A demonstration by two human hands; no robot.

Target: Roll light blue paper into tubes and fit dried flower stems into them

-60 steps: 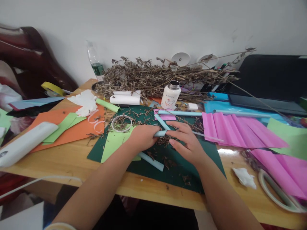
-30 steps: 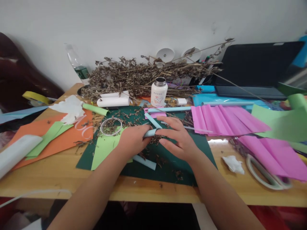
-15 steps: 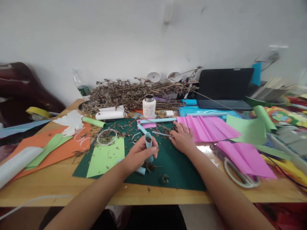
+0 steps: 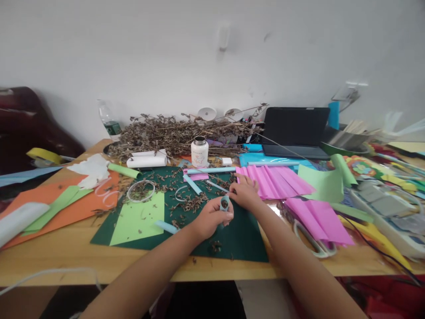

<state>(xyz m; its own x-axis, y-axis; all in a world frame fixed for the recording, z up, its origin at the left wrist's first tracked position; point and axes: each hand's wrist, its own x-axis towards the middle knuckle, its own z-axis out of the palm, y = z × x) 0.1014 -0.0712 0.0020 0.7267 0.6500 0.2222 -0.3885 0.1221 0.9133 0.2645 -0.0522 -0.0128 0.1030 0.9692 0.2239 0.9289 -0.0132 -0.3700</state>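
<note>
My left hand (image 4: 214, 215) is closed round a small light blue paper tube (image 4: 224, 204), held upright above the green mat (image 4: 245, 246). Dark dried bits show inside its mouth. Just right of the tube is my right hand (image 4: 245, 191), its fingers bent and drawn together; whatever lies between them is too small to make out. A narrow pale blue strip (image 4: 217, 186) ends close to those fingertips. Crumbled dried leaves (image 4: 192, 204) are scattered over the mat. Other blue paper rolls (image 4: 192, 184) lie around, one long roll (image 4: 212, 170) behind my hands.
Dried plant stems (image 4: 159, 133) are heaped along the wall behind an uncapped white bottle (image 4: 199, 153). Pink crepe paper (image 4: 275, 181), scissors (image 4: 312, 241) and a laptop (image 4: 297, 130) are on the right. Green paper (image 4: 141, 221), a clear ring (image 4: 141, 191) and orange paper (image 4: 76, 212) lie left.
My left hand has carried the blue tube rightward, close to my right hand. The right hand's fingers, spread on the mat before, are now drawn together. The view has turned slightly right.
</note>
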